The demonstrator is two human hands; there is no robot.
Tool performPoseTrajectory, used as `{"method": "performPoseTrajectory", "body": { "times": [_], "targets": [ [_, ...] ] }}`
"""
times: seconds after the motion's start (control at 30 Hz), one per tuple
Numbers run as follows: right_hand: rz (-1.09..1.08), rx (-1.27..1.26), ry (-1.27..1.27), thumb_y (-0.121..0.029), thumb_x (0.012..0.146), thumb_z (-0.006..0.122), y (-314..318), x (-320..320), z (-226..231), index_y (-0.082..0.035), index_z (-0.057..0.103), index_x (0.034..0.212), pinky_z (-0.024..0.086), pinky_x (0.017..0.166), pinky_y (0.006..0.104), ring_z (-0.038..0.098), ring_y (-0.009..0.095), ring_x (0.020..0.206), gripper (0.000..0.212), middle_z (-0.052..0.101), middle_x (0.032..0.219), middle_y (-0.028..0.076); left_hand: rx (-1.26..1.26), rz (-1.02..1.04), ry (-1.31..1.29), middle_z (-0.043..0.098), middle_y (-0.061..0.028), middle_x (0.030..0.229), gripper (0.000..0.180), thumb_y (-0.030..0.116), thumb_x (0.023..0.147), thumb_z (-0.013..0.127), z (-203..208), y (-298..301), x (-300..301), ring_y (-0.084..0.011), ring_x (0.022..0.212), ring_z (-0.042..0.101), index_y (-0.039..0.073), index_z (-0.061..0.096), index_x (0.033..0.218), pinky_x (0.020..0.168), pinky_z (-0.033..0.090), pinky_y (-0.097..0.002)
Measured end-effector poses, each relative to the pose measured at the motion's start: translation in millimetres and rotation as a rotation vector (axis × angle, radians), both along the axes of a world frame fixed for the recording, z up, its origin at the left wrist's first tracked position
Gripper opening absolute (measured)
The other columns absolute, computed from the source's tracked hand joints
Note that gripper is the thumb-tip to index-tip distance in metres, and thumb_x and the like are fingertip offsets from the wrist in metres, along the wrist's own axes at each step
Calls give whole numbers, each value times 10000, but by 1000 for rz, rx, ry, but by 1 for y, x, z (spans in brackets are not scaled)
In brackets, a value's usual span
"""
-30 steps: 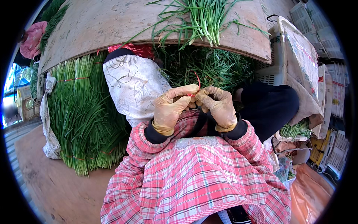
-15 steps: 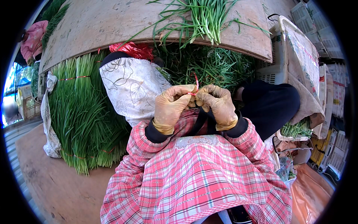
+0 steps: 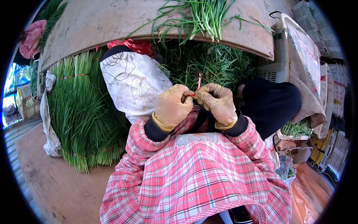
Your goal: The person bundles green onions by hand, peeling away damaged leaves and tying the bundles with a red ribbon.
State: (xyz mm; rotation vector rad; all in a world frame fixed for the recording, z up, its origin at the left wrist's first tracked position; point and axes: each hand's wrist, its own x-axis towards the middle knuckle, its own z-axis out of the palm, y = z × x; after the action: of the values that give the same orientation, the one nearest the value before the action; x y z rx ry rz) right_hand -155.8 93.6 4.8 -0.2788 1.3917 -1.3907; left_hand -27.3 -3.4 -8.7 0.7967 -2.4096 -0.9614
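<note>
In front of my lap, both gloved hands pinch a thin red plastic tie (image 3: 198, 81), whose free end sticks up between them. My left hand (image 3: 173, 106), in a yellowish rubber glove, is closed on one part of it. My right hand (image 3: 218, 104) grips the tie with thumb and forefinger just beside the left fingertips. Loose long green leaves (image 3: 203, 65) lie in a heap beyond the hands, under the board's edge. On the wooden board (image 3: 108, 26) ahead rests a loose bunch of garlic chives (image 3: 209, 18), pale stems toward me.
Tied chive bundles (image 3: 87, 108) stand packed at my left. A red plastic bundle (image 3: 138, 46) lies by my left knee, under the board. Cloth-draped plastic crates (image 3: 304, 48) stand to the right, near an orange sheet (image 3: 311, 190). Another person's pink sleeve (image 3: 33, 37) shows far left.
My fingertips have drawn slightly apart, and the left hand has turned over with its fingers curled in. The tie's upright end has shifted a little to the right.
</note>
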Motion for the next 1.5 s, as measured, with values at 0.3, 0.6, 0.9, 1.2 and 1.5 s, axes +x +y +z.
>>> {"method": "performPoseTrajectory", "body": {
  "times": [0.3,0.6,0.9,1.2,1.5],
  "targets": [
    [7,-27,25,-98,849,628,0,-6,3,-5,621,874,396,527,179,518,53,618,97,633,774,39,1004,170,362,638,-27,762,104,35,814,573,17,-3,-4,-73,630,553,25,639,893,537,423,-208],
    [-23,-12,111,-71,829,639,2,-4,4,-1,630,864,389,527,183,499,42,605,78,611,742,25,1419,-156,219,572,-58,683,58,58,809,540,1,-12,14,-106,532,498,8,569,801,500,401,-227],
    [-8,-17,110,-66,847,614,1,0,5,9,627,859,397,543,184,504,44,629,78,606,758,21,1070,-2,23,632,-67,794,71,76,833,574,16,-25,14,-83,635,547,11,595,813,542,411,-201],
    [-47,-46,117,-82,859,604,3,2,1,14,622,880,385,532,175,491,41,611,100,599,746,16,1462,-90,406,622,-82,746,123,97,839,574,1,-23,19,-135,608,559,-11,632,850,528,428,-247],
    [-162,-415,938,-27,771,665,-1,-6,-12,-29,569,1082,432,540,198,514,57,603,325,630,964,77,1282,4,221,626,-59,738,85,90,846,610,18,-36,21,-104,583,553,11,626,819,522,435,-226]
  ]
}}
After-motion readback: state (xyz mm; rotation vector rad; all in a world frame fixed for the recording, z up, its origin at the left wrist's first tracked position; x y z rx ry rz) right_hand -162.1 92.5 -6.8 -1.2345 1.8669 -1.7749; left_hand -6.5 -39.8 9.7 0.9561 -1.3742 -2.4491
